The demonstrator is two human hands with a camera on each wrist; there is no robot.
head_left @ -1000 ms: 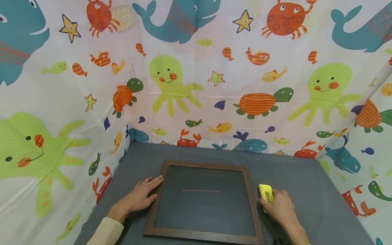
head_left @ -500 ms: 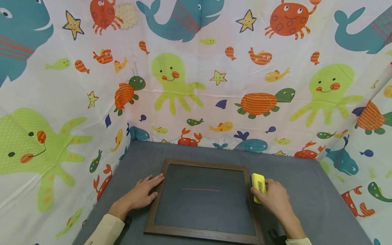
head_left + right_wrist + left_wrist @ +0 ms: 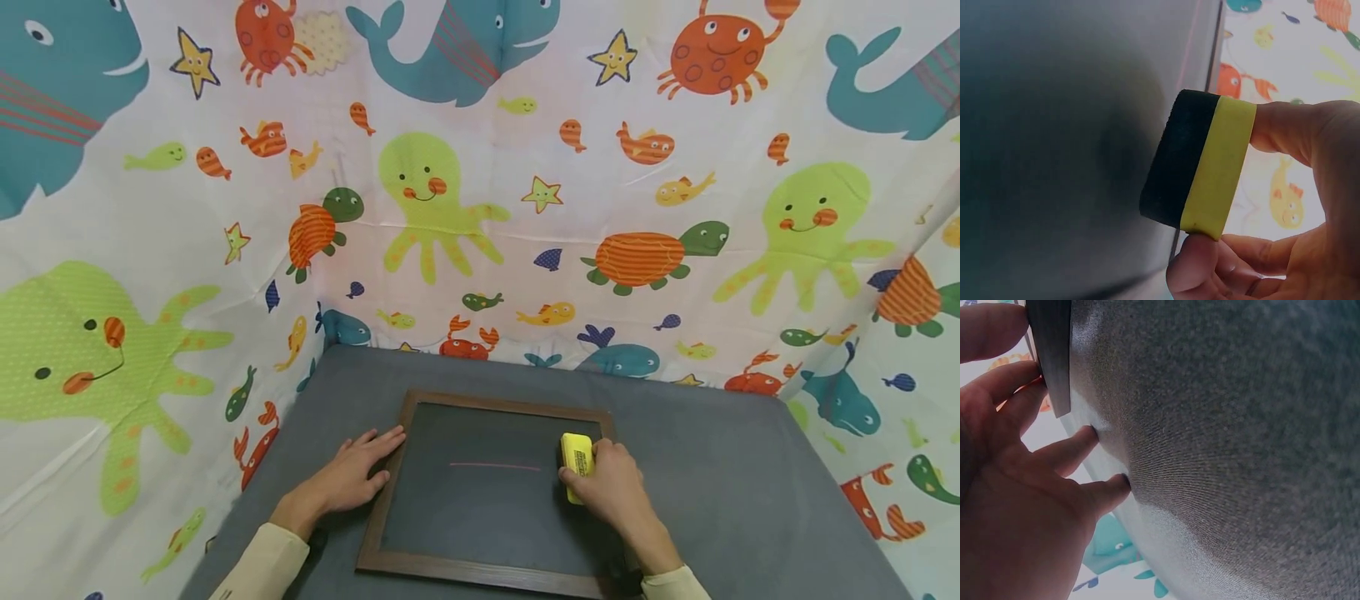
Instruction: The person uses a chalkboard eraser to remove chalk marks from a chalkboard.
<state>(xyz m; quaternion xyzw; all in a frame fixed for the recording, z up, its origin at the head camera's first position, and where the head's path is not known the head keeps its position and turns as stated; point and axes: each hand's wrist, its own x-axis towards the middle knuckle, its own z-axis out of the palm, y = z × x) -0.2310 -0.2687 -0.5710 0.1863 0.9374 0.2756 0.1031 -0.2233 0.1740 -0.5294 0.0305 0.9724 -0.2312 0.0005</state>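
A small chalkboard (image 3: 480, 517) in a brown wooden frame lies on the dark grey table, with one pink chalk line (image 3: 495, 466) across its upper middle. My left hand (image 3: 345, 479) rests at the frame's left side, fingers extended; in the left wrist view, fingertips (image 3: 1032, 372) touch the frame edge while other fingers meet the grey cloth. Between thumb and fingers, my right hand (image 3: 618, 492) pinches a chalkboard eraser (image 3: 577, 462) with a yellow top and black felt. The eraser is over the board's right part, right of the line. The right wrist view shows the felt (image 3: 1179, 156) facing the board, close over it.
The grey table (image 3: 720, 467) reaches back to white fabric walls (image 3: 480, 242) printed with sea animals on the back, left and right. A dark object (image 3: 626, 575) shows beside the right wrist at the board's lower right corner.
My right hand has carried the eraser leftward from the table beside the board, across the right frame edge, to over the board. The left hand stays at the frame.
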